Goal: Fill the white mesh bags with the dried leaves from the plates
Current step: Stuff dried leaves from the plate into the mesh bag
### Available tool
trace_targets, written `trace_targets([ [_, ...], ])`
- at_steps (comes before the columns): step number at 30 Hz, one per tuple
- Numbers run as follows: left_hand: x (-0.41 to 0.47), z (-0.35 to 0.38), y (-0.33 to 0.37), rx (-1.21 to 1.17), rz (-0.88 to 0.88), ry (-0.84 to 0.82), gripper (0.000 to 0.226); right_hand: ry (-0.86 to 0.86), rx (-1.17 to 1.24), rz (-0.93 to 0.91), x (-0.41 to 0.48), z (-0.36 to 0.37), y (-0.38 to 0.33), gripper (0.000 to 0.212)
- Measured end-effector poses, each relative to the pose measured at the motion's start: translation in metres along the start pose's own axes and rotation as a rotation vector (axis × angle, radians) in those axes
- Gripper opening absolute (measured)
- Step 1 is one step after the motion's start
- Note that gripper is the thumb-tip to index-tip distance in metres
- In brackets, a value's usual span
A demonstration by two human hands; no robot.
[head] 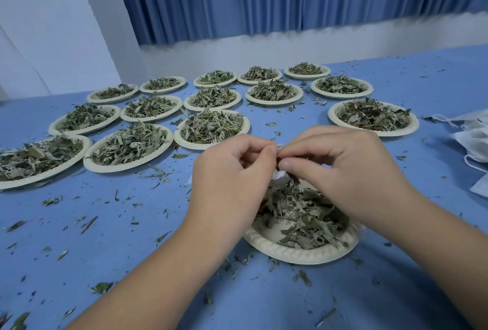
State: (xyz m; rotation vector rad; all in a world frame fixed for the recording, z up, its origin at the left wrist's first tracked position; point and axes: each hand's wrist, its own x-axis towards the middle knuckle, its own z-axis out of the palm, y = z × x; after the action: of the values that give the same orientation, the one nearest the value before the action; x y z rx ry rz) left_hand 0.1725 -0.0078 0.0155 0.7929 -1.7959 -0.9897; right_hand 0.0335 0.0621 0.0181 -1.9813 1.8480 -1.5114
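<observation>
A cream paper plate (303, 251) lies on the blue table in front of me, half covered with dried leaves (306, 213). Above its far edge my left hand (232, 174) grips a white mesh bag (280, 176), most of it hidden behind my fingers. My right hand (340, 168) meets it from the right, its fingertips pinching leaves at the bag's mouth.
Several more plates heaped with dried leaves (211, 126) fill the table's far left and middle, with one apart at the right (373, 117). A pile of white mesh bags (472, 142) lies at the right edge. Leaf crumbs are scattered over the blue tablecloth (105, 237).
</observation>
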Motion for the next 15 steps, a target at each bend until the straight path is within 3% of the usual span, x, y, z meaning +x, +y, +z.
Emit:
trace_targets([
  [3, 0.0011, -0.0019, -0.0007, -0.001, -0.008, 0.003, 0.015, -0.034, 0.091, 0.047, 0.0011, -0.0038, 0.0008, 0.026],
  [6, 0.0009, -0.0011, -0.0011, 0.012, -0.002, -0.007, 0.014, 0.039, 0.121, 0.084, 0.0016, 0.0000, 0.0005, 0.027],
  [13, 0.0007, -0.0016, -0.0014, -0.021, 0.002, -0.002, 0.016, 0.049, -0.159, -0.104, 0.0010, 0.0008, -0.0021, 0.010],
  [15, 0.0013, -0.0032, -0.0005, -0.040, 0.006, 0.007, 0.016, 0.022, -0.188, -0.154, -0.0004, -0.0025, -0.0021, 0.016],
])
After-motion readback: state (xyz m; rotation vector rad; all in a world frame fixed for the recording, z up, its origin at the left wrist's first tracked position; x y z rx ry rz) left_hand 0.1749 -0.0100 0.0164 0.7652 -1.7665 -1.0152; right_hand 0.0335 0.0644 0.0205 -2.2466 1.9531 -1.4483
